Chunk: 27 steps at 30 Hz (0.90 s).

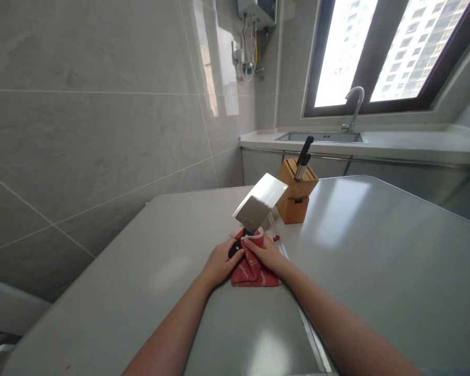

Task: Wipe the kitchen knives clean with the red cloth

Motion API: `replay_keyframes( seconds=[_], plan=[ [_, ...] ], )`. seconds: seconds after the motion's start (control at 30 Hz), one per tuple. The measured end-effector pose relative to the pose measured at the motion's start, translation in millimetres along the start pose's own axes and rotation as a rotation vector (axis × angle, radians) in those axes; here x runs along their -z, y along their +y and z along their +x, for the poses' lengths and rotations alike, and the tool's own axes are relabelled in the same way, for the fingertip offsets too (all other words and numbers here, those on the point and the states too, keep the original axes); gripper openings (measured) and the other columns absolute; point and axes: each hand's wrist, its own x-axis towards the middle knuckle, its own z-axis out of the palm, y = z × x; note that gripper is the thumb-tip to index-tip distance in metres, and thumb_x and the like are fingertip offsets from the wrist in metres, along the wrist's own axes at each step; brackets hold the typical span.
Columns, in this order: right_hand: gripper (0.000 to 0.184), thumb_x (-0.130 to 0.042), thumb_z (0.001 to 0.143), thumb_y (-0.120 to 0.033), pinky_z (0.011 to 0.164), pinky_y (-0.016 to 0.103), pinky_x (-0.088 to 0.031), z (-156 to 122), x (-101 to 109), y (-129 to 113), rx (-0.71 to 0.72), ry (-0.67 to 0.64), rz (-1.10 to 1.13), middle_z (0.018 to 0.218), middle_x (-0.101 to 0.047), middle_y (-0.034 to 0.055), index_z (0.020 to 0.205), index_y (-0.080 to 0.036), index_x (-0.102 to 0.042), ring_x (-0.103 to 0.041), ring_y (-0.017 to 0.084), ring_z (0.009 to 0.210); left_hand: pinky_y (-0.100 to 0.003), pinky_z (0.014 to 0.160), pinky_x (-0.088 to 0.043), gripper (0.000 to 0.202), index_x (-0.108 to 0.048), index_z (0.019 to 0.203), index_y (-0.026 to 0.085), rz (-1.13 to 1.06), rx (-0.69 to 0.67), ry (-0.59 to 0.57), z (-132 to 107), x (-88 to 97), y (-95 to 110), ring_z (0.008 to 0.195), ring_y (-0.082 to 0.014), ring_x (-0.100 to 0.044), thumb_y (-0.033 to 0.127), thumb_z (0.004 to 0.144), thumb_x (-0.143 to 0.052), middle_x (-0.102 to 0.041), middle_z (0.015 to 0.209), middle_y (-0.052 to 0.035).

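A broad steel cleaver point(259, 202) stands blade-up above the grey table, its flat side catching the light. My left hand point(220, 262) is shut around its black handle point(235, 248). A red patterned cloth point(254, 274) lies bunched on the table beneath both hands and reaches up around the base of the blade. My right hand point(265, 253) grips the cloth close to the cleaver's heel. Part of the handle and the blade's lower edge are hidden by my fingers and the cloth.
A bamboo knife block point(296, 206) holding a black-handled knife point(304, 153) stands just beyond the cleaver. A small red item point(276, 238) lies by a metal table seam. Behind are a steel sink point(319, 137), a curved faucet point(354, 107), and tiled walls.
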Motion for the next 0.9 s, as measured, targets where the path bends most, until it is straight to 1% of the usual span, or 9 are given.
replay_keyframes(
  seconds=[0.13,0.23,0.4,0.57,0.77,0.9],
  plan=[
    [0.034,-0.055,0.082,-0.044,0.094,0.04,-0.041,0.0,0.6,-0.9,0.011,0.007,-0.005,0.1,-0.068,0.0062,0.101,-0.019,-0.065,-0.058,0.024,0.099,-0.026,0.07,-0.042,0.03,-0.06,0.099,0.015,0.008,-0.001,0.007,0.2,-0.8,-1.0,0.078,-0.0182,-0.058,0.039,0.089,-0.045,-0.066,0.091,-0.0055],
    [0.035,-0.054,0.082,-0.044,0.092,0.04,-0.042,-0.5,0.6,-2.8,0.013,-0.01,0.012,0.097,-0.069,0.0059,0.103,-0.019,-0.065,-0.059,0.024,0.098,-0.026,0.069,-0.042,0.03,-0.06,0.097,0.015,0.015,0.004,0.005,0.1,-0.2,0.0,0.077,-0.0178,-0.058,0.04,0.089,-0.045,-0.066,0.089,-0.0051],
    [0.034,-0.054,0.081,-0.046,0.091,0.039,-0.043,-1.1,0.8,-5.0,-0.004,-0.015,0.012,0.093,-0.069,0.0059,0.097,-0.018,-0.067,-0.06,0.023,0.096,-0.025,0.07,-0.042,0.029,-0.06,0.098,0.015,0.012,-0.008,0.012,-0.3,0.6,1.7,0.077,-0.0173,-0.058,0.039,0.089,-0.045,-0.066,0.089,-0.0048],
    [0.034,-0.056,0.081,-0.045,0.087,0.037,-0.044,-1.1,2.2,-5.6,0.0,-0.015,0.001,0.093,-0.069,0.0054,0.099,-0.018,-0.066,-0.061,0.022,0.092,-0.025,0.069,-0.041,0.029,-0.06,0.095,0.015,0.01,-0.005,0.01,-0.4,0.3,0.5,0.075,-0.0171,-0.057,0.039,0.089,-0.045,-0.066,0.087,-0.0046],
    [0.034,-0.058,0.078,-0.047,0.081,0.035,-0.045,-1.7,3.7,-7.2,-0.034,0.003,-0.029,0.089,-0.068,0.0043,0.095,-0.019,-0.067,-0.061,0.022,0.085,-0.026,0.068,-0.041,0.031,-0.061,0.095,0.015,0.02,0.0,0.013,0.0,0.5,-1.5,0.073,-0.0174,-0.057,0.04,0.089,-0.045,-0.065,0.084,-0.0045],
    [0.033,-0.055,0.08,-0.047,0.079,0.033,-0.045,-1.3,3.9,-4.7,-0.032,-0.012,-0.05,0.084,-0.067,0.0037,0.09,-0.019,-0.068,-0.061,0.021,0.085,-0.026,0.069,-0.042,0.033,-0.062,0.098,0.015,-0.003,0.002,0.01,0.0,1.1,-1.7,0.076,-0.0181,-0.058,0.04,0.09,-0.043,-0.067,0.088,-0.0058]
  ],
)
